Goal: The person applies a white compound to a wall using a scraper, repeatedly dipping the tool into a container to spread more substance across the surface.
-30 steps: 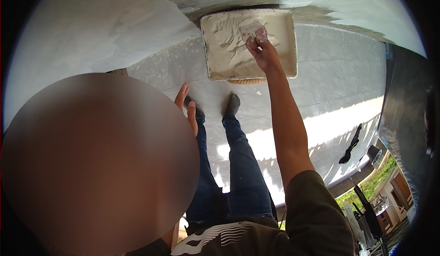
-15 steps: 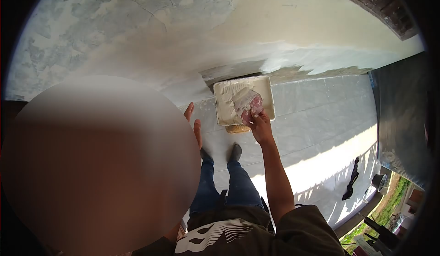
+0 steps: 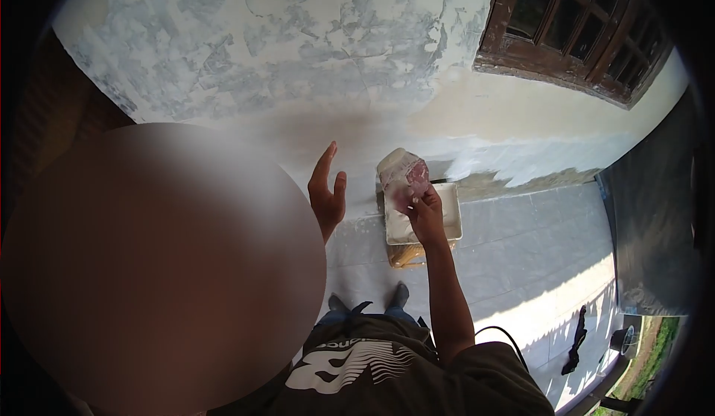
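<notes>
My right hand [image 3: 426, 218] grips a flat reddish putty scraper [image 3: 417, 178], smeared with pale putty and carrying a lump at its far end. Under it is a white rectangular tray [image 3: 452, 215] with cream putty inside, partly hidden by my hand and the scraper. My left hand [image 3: 326, 196] is raised in front of the wall, empty, with thumb and fingers apart. The wall [image 3: 335, 58] bears patchy white and grey putty, with smoother cream areas toward the right.
The tray rests on a wooden stool [image 3: 406, 256] on the grey tiled floor [image 3: 514, 230]. A brown-framed window [image 3: 566, 29] is at upper right. A dark panel [image 3: 655, 215] stands at right, with a black cloth-like item [image 3: 575, 341] and a bucket [image 3: 620, 339] below. A large blur hides the left side.
My right hand has lifted the scraper from over the putty toward the wall side of the tray. My left hand has come further into view. The view has tilted up, showing more wall and window.
</notes>
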`<state>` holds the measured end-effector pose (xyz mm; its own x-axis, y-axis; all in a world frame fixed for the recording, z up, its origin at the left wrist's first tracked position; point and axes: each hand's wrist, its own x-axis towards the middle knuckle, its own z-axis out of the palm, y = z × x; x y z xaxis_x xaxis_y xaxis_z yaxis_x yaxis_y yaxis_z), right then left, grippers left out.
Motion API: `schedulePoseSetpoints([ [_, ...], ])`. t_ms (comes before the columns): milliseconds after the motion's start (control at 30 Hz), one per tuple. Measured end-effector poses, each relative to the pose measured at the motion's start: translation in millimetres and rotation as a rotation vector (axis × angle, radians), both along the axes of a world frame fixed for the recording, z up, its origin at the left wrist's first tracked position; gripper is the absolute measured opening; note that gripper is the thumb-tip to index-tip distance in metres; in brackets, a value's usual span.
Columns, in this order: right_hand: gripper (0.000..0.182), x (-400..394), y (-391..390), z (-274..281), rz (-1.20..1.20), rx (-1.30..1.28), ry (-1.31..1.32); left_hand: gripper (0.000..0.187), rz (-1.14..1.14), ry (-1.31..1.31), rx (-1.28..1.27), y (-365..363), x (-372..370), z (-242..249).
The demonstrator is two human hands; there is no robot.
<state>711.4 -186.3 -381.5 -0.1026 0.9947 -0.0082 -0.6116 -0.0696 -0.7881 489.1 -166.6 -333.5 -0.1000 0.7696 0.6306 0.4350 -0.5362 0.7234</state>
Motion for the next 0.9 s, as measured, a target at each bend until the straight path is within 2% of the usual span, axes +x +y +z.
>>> schedulePoseSetpoints([
  [300,0.023,-113,2,58,0.006,0.133,0.073,0.054,-0.005,0.059,0.154,0,-103,62],
  [567,0.027,-159,22,95,0.027,0.243,0.048,0.054,-0.045,0.035,0.312,26,-152,106],
  [900,0.027,-201,78,147,0.090,0.339,0.040,0.055,0.018,0.038,0.419,55,-186,147],
])
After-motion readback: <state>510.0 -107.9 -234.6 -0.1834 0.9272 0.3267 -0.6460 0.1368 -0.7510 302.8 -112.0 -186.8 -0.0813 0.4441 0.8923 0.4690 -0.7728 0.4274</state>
